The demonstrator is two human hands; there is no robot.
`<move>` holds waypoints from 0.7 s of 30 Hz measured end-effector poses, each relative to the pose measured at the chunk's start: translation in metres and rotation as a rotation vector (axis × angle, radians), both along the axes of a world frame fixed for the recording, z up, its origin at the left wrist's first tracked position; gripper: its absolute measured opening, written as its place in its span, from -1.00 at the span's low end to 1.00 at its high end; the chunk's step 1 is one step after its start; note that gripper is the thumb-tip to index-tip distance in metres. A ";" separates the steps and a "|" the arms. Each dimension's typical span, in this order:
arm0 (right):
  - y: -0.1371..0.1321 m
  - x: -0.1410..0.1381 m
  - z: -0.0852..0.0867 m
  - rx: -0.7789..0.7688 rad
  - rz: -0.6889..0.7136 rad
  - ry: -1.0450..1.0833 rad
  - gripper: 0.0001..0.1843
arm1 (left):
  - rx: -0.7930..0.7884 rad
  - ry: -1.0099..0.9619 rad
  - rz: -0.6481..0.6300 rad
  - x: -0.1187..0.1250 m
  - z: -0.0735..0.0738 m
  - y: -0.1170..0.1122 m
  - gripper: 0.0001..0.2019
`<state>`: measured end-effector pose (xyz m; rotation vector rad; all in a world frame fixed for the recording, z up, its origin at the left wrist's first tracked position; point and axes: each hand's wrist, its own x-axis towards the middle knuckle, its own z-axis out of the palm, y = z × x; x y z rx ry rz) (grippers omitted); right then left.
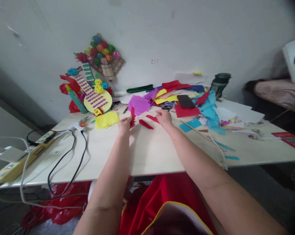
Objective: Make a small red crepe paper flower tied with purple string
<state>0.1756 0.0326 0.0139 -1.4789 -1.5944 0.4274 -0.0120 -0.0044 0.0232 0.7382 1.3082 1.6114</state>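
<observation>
left hand [124,125] and right hand [164,117] over the worktop [157,153]

the left hand holds a jagged red strip [132,117]; the right hand touches a second red strip [152,118], with a folded red piece [145,124] lying between. a yellow power strip [27,156] runs along the left edge, and a red card [290,140] lies by the right edge.

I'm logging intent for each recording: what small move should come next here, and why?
Probably bring the red strip at the right hand over to the red piece in the left hand: they match in colour but are apart, with a loose red scrap between them.
</observation>
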 end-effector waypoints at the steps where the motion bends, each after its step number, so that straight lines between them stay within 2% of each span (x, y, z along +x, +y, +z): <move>1: -0.001 -0.001 0.000 -0.007 0.009 -0.037 -0.74 | -0.004 -0.012 0.017 0.000 0.000 0.000 -0.76; 4: -0.007 -0.007 -0.001 -0.008 0.086 -0.230 -0.73 | -0.013 -0.038 0.039 0.000 0.000 0.002 -0.78; 11: -0.026 -0.024 -0.001 -0.005 0.200 -0.640 -0.49 | 0.009 0.000 0.026 0.002 -0.004 0.002 -0.74; 16: -0.034 -0.030 0.001 0.034 0.229 -0.813 -0.61 | -0.002 0.017 0.056 0.002 -0.007 0.005 -0.79; 21: -0.038 -0.036 0.003 0.056 0.260 -0.912 -0.66 | 0.013 0.001 0.044 0.003 -0.009 0.007 -0.73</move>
